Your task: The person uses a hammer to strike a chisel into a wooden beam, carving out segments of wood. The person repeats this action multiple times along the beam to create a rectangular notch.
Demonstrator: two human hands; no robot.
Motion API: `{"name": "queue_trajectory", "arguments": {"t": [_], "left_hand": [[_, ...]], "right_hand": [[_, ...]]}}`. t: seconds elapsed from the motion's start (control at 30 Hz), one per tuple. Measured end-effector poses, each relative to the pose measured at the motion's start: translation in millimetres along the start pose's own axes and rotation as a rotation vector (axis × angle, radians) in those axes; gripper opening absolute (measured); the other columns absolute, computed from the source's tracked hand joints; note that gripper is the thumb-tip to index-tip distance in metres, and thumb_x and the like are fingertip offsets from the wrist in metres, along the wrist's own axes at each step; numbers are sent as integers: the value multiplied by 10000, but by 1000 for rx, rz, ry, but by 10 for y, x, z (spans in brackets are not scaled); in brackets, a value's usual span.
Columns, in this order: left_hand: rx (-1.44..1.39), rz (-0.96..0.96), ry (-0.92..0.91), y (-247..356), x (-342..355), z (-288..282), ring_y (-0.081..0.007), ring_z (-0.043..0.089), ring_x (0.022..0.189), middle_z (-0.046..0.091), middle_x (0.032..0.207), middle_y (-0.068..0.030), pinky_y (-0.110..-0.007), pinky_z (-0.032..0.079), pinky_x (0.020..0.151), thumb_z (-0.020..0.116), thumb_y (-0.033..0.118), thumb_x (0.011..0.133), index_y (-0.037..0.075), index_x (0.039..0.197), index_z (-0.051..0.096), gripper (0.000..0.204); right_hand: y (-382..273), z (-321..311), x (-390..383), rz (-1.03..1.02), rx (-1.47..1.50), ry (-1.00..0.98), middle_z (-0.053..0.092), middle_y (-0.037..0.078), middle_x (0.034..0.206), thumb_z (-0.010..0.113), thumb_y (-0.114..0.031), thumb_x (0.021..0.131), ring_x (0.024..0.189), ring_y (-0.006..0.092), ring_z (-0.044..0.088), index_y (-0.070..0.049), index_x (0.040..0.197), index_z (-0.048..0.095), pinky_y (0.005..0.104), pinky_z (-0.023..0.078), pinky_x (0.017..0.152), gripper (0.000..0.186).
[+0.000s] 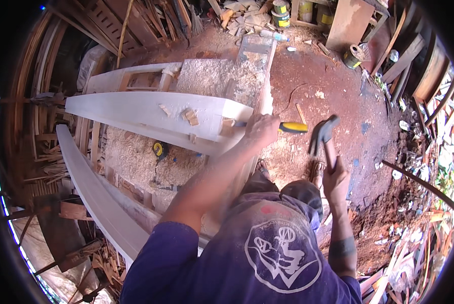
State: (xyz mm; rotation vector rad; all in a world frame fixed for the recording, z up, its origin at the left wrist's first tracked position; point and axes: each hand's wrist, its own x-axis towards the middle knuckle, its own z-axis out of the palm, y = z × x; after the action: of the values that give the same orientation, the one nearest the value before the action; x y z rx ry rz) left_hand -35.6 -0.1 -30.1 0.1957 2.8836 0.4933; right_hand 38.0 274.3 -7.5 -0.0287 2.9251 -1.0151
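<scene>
A chisel with a yellow and black handle (pixel 293 127) lies level in my left hand (pixel 262 129), its fingers wrapped round it. Its blade points left, into the end of a thick pale timber beam (pixel 151 109); the tip is hard to make out. Some wood chips (pixel 190 117) rest on the beam's upper face. To the right, my right hand (pixel 337 177) grips a hammer by its wooden handle (pixel 330 153). The dark hammer head (pixel 324 135) is raised a short way right of the chisel's handle end, apart from it.
Shavings cover the workbench (pixel 135 147), where a yellow and black tape measure (pixel 159 149) lies. A second curved pale timber (pixel 92 187) stands at the near left. Tins (pixel 353 57) and scrap wood (pixel 247 20) sit at the back; debris lines the right side of the earth floor (pixel 308 76).
</scene>
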Motion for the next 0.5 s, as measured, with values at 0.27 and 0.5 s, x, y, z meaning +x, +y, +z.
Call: {"name": "queue_trajectory", "arguments": {"t": [0.27,0.5], "left_hand": [[-86,-57,-67,34,27,34,-382,676,1000,683,987,-237,-494,528,879,569,70,866,20,1012,663,180],[-56,1,-161,-33,-181,-12,-352,677,1010,695,982,-196,-473,539,833,597,103,864,89,1081,662,226]], "right_hand": [[124,130,-81,12,-87,-65,670,130,662,582,-44,942,557,220,678,6,974,591,379,572,514,60],[306,-63,-180,255,166,-71,610,194,653,574,-116,864,557,262,616,18,901,580,471,459,524,139]]}}
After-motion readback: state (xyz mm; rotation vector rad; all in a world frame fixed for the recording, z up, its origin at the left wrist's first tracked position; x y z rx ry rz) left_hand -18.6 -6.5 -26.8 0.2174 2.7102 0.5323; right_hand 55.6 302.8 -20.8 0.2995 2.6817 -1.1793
